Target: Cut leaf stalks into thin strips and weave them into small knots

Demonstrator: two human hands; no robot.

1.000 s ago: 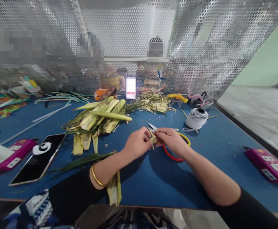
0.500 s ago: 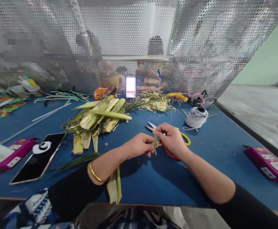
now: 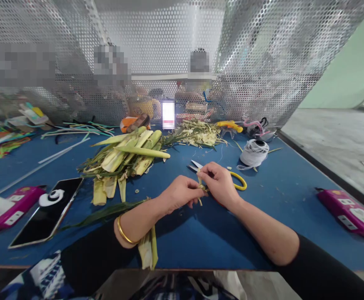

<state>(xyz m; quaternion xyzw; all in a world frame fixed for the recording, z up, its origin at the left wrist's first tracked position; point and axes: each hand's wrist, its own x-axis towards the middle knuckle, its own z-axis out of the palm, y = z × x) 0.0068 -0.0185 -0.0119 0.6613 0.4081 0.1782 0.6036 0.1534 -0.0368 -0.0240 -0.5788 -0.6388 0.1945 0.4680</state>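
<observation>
Between my fingertips is a small piece of pale corn husk (image 3: 200, 201), knotted or folded, with a short strip end hanging down. My left hand (image 3: 182, 193) pinches it from the left. My right hand (image 3: 218, 182) grips its upper strip between thumb and forefinger. Scissors (image 3: 240, 181) with a yellow and a red handle lie on the table under my right hand, their slightly parted blades pointing away to the left. A pile of green-yellow corn husks (image 3: 132, 152) lies to the left beyond my hands. More husk strips (image 3: 147, 250) lie by my left forearm.
A spool of white thread (image 3: 254, 153) stands at the right. On the blue table (image 3: 182, 246) are a phone (image 3: 46, 216), magenta power strips (image 3: 349, 211) at both sides, husk scraps (image 3: 200, 133) and a yellow tool (image 3: 230, 125). A perforated metal screen (image 3: 163, 37) borders the back.
The view has shifted slightly. My hands still pinch the husk piece, and my right hand now covers most of the scissors' red handle.
</observation>
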